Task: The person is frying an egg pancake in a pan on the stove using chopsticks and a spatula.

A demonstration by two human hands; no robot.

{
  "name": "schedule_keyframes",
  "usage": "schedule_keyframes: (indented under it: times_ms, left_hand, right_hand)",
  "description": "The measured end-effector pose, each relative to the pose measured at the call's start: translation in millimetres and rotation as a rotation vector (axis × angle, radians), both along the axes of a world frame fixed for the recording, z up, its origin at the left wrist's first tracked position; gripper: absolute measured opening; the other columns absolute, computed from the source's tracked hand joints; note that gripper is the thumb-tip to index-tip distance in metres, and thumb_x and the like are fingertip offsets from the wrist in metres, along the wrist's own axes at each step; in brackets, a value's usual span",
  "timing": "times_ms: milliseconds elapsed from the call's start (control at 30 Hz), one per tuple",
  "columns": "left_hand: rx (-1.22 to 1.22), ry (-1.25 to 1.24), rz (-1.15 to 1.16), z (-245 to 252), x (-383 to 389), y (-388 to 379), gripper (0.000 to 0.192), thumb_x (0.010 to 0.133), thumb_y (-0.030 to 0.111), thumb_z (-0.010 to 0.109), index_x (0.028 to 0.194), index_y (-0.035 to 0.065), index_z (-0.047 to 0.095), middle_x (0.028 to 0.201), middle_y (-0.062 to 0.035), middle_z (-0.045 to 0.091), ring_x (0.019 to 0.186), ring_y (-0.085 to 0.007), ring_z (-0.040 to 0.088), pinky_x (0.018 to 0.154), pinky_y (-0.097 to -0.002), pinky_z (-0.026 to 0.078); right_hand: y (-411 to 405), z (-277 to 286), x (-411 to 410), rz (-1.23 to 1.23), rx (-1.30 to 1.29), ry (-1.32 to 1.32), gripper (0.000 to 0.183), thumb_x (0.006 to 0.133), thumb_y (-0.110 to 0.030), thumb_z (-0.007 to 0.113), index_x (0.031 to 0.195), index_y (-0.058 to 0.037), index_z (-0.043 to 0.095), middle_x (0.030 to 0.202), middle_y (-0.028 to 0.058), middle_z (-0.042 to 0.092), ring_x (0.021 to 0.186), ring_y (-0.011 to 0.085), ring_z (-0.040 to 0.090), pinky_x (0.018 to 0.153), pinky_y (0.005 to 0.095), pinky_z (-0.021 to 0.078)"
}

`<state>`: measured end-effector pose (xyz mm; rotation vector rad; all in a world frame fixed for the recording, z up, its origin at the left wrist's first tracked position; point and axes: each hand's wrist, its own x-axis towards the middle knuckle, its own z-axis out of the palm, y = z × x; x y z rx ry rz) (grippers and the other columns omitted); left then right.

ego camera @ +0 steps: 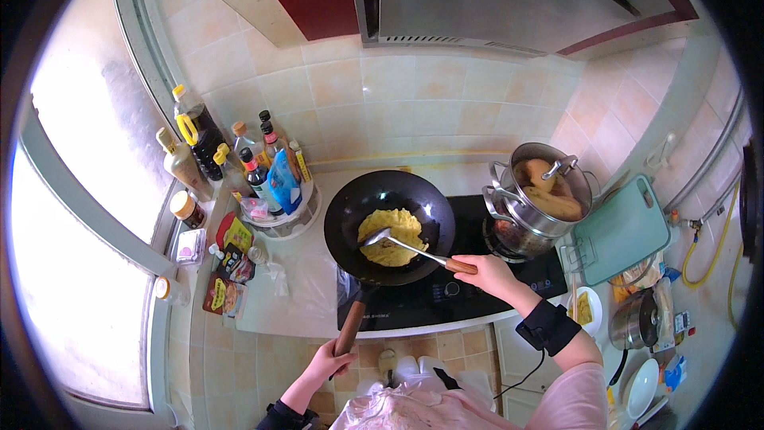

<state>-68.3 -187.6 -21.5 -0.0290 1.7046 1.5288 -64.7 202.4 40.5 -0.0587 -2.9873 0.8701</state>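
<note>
My right hand (492,276) grips the wooden handle of a metal spatula (412,246), whose blade rests on a yellow egg sheet (394,230). The egg lies flat in a black wok (434,209) over the left part of a black glass cooktop (477,298). My left hand (333,360) is closed around the wok's wooden handle (350,325), in front of the counter edge. Black bands circle both wrists.
A steel steamer pot (534,224) with a glass lid stands on the right burner. Right of it are a green cutting board (624,233), a white bowl (591,318) with yellow food and chopsticks, and a saucepan (624,327). Sauce bottles (256,176) crowd a round tray at left. A range hood (477,6) hangs above.
</note>
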Motion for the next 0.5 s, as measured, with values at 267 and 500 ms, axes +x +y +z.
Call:
schedule_keyframes:
  times_ms: [267, 500]
  left_hand:
    - [0.0, -0.026, 0.014, -4, 0, 0, 0.034, 0.078, 0.006, 0.066, 0.108, -0.0014, 0.051, 0.062, -0.001, 0.048, 0.044, -0.0083, 0.043, 0.039, -0.0232, 0.03]
    - [0.004, -0.033, 0.007, 2, -1, 1, 0.034, 0.077, 0.006, 0.066, 0.107, -0.0006, 0.051, 0.062, -0.0005, 0.048, 0.044, -0.0081, 0.043, 0.039, -0.0226, 0.03]
  right_hand:
    - [-6, -5, -1, -0.032, -0.018, 0.013, 0.039, 0.076, -0.037, 0.067, 0.11, -0.018, 0.063, 0.086, 0.0112, 0.066, 0.073, 0.0296, 0.064, 0.062, 0.0365, 0.0504]
    - [-12, 0, 1, -0.088, 0.04, 0.004, 0.039, 0.077, -0.038, 0.066, 0.11, -0.0194, 0.063, 0.085, 0.0104, 0.066, 0.071, 0.0293, 0.064, 0.061, 0.0363, 0.0505]
